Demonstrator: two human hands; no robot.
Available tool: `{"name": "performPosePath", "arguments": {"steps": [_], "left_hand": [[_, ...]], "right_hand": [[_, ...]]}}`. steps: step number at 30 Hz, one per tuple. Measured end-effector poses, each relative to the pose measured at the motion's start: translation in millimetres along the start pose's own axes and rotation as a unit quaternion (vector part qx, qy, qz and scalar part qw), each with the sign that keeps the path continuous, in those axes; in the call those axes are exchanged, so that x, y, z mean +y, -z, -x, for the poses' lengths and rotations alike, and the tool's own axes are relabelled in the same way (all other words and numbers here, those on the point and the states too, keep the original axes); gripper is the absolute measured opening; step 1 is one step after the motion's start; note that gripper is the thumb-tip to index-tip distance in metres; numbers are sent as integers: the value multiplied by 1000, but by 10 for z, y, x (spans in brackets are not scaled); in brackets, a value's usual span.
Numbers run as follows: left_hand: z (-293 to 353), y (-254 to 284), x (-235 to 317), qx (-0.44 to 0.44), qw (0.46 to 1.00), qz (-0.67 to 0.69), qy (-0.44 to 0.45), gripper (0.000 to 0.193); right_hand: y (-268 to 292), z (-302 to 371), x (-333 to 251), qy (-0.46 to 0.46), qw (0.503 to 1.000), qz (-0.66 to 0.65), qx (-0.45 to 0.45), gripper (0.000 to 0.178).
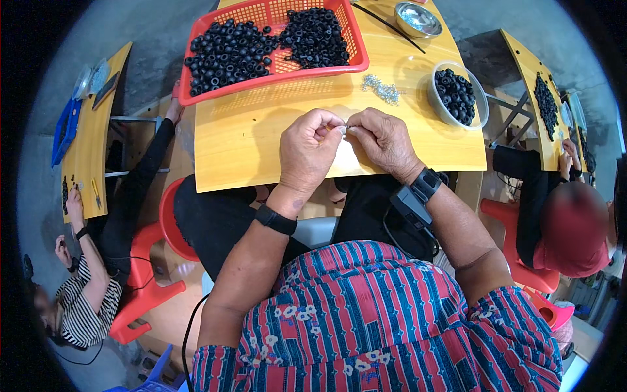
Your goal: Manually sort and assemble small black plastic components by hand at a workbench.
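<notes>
Beyond both hands (pixel 346 147), red basket (pixel 356 46), metal bits (pixel 381 88), bowl (pixel 482 98) of black rings.

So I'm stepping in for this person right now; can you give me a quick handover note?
Left hand and right hand meet over the yellow table, pinching a tiny metal piece between fingertips.
Red basket holds two heaps of black rubber rings.
Grey bowl on the right is partly filled with rings.
Small pile of metal clips lies ahead.
Most rings remain in the basket.
</notes>
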State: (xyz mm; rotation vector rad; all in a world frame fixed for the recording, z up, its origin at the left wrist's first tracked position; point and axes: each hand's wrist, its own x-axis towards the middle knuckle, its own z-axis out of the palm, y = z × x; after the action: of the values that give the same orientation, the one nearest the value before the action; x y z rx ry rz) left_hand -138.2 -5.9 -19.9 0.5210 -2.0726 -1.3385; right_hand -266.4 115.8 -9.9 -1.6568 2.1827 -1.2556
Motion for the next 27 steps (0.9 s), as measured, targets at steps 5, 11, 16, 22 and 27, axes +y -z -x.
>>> {"name": "performPosePath", "arguments": {"steps": [5,11,16,22,27], "left_hand": [[-3,-8,8,11,1000,13,-1,13],[-5,-3,8,5,1000,23,-3,18],[2,-5,2,7,1000,14,-18,20],[17,-2,21,11,998,1,-55,18],[28,10,47,19,995,-27,-94,19]], "right_hand": [[-3,-2,13,3,1000,-6,-4,8],[4,-13,14,1,1000,3,-11,9],[2,-19,33,3,1000,16,-20,11],[7,-26,41,-7,999,20,-28,12],[27,-31,31,-15,999,22,-39,14]]}}
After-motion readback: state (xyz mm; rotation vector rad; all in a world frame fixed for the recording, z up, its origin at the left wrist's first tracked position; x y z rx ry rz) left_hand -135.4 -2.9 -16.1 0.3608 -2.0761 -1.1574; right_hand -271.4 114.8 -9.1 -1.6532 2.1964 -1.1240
